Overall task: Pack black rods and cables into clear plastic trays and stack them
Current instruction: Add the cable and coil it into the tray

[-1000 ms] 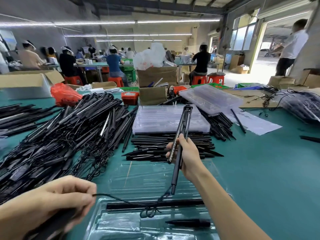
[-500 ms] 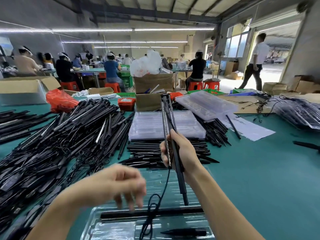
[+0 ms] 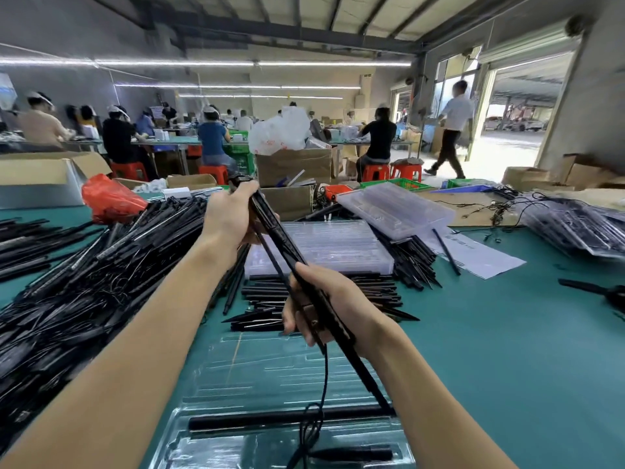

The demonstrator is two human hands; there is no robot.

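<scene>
Left hand: the left hand (image 3: 231, 214) is up high and far out, with the arm stretched long from the bottom left corner. Its fingers curl around the top end of the black rods (image 3: 280, 238).
Right hand: the right hand (image 3: 324, 306) is lower and closer, with the arm coming in from the bottom right. Its fingers wrap around the middle of the same rods, thumb on top.
Rods: the bundle is tilted, top end up by the left hand, bottom end down at the clear tray (image 3: 270, 377). The tip is right at a rod lying in the tray (image 3: 270, 419).
Cable: a thin black cable (image 3: 324, 380) hangs down from under the right hand and loops into the tray.
Tray: it lies on the green table (image 3: 507, 350), close to the person, under both arms.
Big pile: lots of black rods and wires (image 3: 77, 282) lie in a heap on the left.
Stack: a stack of clear trays (image 3: 331, 242) sits behind the hands, with a row of rods (image 3: 372, 292) in front of it.
</scene>
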